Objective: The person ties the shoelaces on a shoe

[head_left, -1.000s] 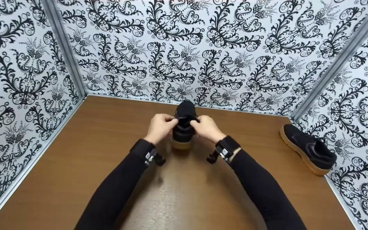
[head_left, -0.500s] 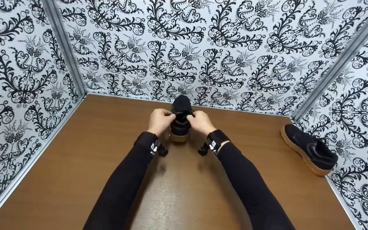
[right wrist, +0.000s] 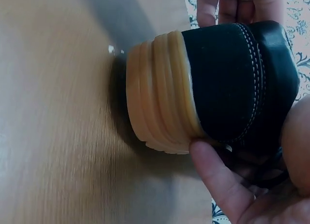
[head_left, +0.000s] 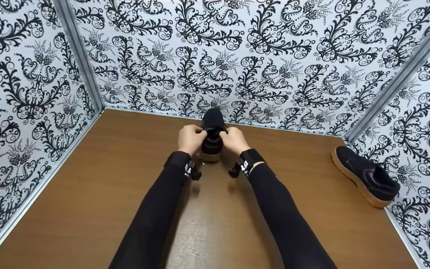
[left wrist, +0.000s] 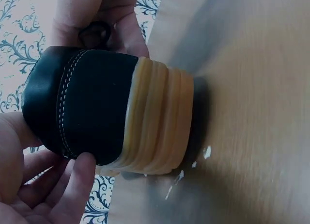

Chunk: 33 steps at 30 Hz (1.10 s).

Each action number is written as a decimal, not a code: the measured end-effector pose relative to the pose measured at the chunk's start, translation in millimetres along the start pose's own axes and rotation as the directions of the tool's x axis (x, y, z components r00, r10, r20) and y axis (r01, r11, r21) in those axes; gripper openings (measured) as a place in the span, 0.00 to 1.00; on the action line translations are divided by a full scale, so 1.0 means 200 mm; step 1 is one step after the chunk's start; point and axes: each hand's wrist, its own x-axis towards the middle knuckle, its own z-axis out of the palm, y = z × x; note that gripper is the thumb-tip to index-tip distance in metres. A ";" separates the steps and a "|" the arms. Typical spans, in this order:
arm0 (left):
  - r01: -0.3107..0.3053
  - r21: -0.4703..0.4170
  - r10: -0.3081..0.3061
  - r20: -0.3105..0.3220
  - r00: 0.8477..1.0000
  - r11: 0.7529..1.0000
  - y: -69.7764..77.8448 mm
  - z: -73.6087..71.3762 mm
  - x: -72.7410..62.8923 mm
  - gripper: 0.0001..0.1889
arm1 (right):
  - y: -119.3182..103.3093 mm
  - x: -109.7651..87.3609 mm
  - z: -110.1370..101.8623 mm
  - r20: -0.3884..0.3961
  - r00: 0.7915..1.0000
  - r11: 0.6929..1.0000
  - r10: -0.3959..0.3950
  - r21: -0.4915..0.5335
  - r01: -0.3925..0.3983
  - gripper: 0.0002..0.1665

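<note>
A black shoe [head_left: 212,144] with white stitching and a tan ridged sole [left wrist: 157,117] stands near the back wall, heel toward me. My left hand [head_left: 191,139] grips the left side of its opening, the thumb over the edge and the other fingers outside. On the opposite side my right hand [head_left: 234,140] holds the opening in the same way. A loop of black lace [left wrist: 94,34] shows by the right hand's fingers in the left wrist view. The shoe's heel hides its laced front in both wrist views.
A matching black shoe [head_left: 366,175] lies at the right edge of the brown wooden table [head_left: 125,179], beside the right wall. Patterned black-and-white walls [head_left: 215,56] enclose the back and sides. Small white marks [left wrist: 207,152] dot the tabletop near the heel.
Both hands and the shoe between them have shifted a little away from me, toward the back wall. The hands keep their hold on its opening. The other shoe stays put.
</note>
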 end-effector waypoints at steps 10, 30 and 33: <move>0.049 -0.048 -0.050 -0.025 0.998 0.998 -0.06 0.03 -0.05 0.16 | 0.01 -0.04 0.02 0.030 0.997 0.984 0.067 0.163 -0.071 0.23; 0.019 -0.282 -0.032 -0.041 0.999 0.959 -0.32 0.15 -0.02 0.25 | 0.05 -0.14 0.06 0.125 0.985 0.765 0.122 0.620 -0.174 0.23; 0.023 -0.320 -0.036 -0.033 0.999 0.947 -0.25 0.10 -0.11 0.25 | 0.08 -0.16 0.03 0.152 0.982 0.743 0.108 0.644 -0.182 0.25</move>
